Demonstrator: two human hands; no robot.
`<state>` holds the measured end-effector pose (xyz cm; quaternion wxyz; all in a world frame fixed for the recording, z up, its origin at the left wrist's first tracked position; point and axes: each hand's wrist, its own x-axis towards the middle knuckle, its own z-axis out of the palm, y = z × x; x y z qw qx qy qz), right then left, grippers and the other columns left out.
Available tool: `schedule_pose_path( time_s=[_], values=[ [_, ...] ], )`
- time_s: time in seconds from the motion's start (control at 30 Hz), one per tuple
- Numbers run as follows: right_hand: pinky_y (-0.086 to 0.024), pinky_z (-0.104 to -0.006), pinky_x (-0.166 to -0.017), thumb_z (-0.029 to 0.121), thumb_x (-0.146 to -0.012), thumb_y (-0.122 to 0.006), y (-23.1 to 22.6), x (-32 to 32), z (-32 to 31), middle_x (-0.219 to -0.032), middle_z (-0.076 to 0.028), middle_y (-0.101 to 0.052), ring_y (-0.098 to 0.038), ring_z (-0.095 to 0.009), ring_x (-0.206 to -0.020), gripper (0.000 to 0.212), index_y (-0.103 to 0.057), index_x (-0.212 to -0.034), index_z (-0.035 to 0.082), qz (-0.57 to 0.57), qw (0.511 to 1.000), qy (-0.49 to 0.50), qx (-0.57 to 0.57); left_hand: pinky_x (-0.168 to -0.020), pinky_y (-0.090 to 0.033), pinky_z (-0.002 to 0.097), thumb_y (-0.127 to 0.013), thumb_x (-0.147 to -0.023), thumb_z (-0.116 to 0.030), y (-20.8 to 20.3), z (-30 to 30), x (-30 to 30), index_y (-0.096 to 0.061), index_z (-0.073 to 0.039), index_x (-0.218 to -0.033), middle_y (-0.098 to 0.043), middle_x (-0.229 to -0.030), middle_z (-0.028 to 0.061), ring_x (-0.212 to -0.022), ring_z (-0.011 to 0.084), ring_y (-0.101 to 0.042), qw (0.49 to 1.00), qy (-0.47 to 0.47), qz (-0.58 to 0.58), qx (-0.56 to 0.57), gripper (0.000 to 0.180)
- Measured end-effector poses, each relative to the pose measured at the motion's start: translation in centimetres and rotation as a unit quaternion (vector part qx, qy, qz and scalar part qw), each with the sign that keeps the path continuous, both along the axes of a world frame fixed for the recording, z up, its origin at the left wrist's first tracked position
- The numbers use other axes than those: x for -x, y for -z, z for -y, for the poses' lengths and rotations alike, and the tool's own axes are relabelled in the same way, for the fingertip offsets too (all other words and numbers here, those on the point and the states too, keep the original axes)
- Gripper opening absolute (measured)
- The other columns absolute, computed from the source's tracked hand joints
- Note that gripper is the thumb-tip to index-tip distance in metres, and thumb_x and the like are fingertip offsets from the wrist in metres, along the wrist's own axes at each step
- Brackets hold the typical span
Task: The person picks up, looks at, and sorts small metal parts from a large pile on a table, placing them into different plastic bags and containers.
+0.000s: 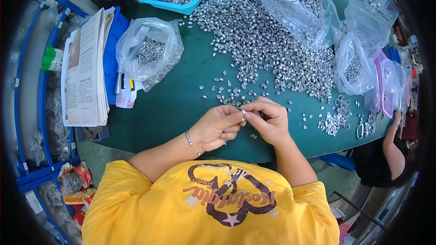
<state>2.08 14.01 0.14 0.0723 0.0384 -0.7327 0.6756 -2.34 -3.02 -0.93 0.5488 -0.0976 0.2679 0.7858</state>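
Both hands meet over the near edge of the green table [150,113]. Between their fingertips is a small rounded silver metal piece [243,112]. My left hand [220,128] pinches it with thumb and forefinger, the other fingers curled in. From the other side, my right hand [268,120] grips it with thumb and forefinger. Fingers partly cover the piece, so its full shape is hidden. Just beyond the hands lie several loose silver pieces [229,95], in front of a large heap of like pieces [268,41]. A few more rest beside the right thumb.
An open plastic bag of metal pieces [150,52] stands left, by papers [86,72] on a blue bin. A turquoise basket [195,7] sits at the back. More plastic bags [354,68] and a small silver pile [336,120] lie right. Another person's arm [394,147] shows far right.
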Motion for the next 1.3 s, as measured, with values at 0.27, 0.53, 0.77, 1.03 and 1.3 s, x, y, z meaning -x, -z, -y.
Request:
schedule_pose_path(
  time_s=[0.27,0.53,0.77,1.03,1.3],
  values=[
    [-0.031,-0.0191,-0.046,-0.002,-0.078,-0.059,0.7,-0.2,-0.4,-0.067,-0.001,-0.051,-0.04,-0.006,-0.053,0.01,-0.062,-0.088,0.0,0.117,0.931,-0.001,0.346,-0.045,-0.03,0.0141,-0.057,-0.088,-0.016,0.3,0.1,0.0,-0.055,-0.004,-0.087,-0.051,-0.082,0.0043,-0.055,0.0037,-0.036,0.997,0.006,0.054,-0.061,0.012],
    [-0.034,-0.0206,-0.045,0.007,-0.077,-0.063,-0.7,1.7,-2.4,-0.065,-0.003,-0.057,-0.045,-0.009,-0.05,0.007,-0.061,-0.078,0.001,0.246,0.961,0.048,0.119,-0.041,-0.029,0.0152,-0.051,-0.086,-0.01,-0.4,2.5,3.4,-0.053,-0.008,-0.082,-0.051,-0.084,0.0062,-0.056,0.0059,-0.038,0.99,-0.141,0.002,-0.024,0.005],
    [-0.049,-0.0393,-0.059,0.016,-0.076,-0.063,0.5,3.9,1.1,-0.073,-0.011,-0.059,-0.059,-0.03,-0.065,0.01,-0.064,-0.074,0.005,0.003,0.898,0.07,-0.433,-0.039,-0.026,0.0159,-0.051,-0.088,-0.016,-1.1,1.9,4.2,-0.052,-0.007,-0.075,-0.05,-0.074,0.0031,-0.052,0.0056,-0.038,0.975,-0.178,-0.096,0.094,0.015],
    [-0.048,-0.0384,-0.057,0.012,-0.076,-0.061,0.4,3.8,1.0,-0.072,-0.01,-0.059,-0.059,-0.031,-0.063,0.007,-0.064,-0.077,0.006,-0.021,0.907,0.093,-0.411,-0.044,-0.035,0.0207,-0.062,-0.08,-0.007,-0.8,0.1,3.7,-0.061,-0.003,-0.083,-0.052,-0.065,0.0011,-0.053,0.0089,-0.045,0.845,-0.119,-0.414,0.317,0.005],
    [-0.046,-0.0362,-0.055,0.011,-0.072,-0.066,-0.3,3.4,-2.0,-0.066,-0.011,-0.057,-0.058,-0.028,-0.061,0.008,-0.065,-0.075,0.004,-0.001,0.92,0.028,-0.39,-0.056,-0.045,0.0368,-0.07,-0.069,-0.01,0.6,-1.2,5.7,-0.065,-0.004,-0.073,-0.054,-0.068,0.0117,-0.062,0.0289,-0.055,0.491,-0.023,-0.778,0.39,0.01]
  ],
)
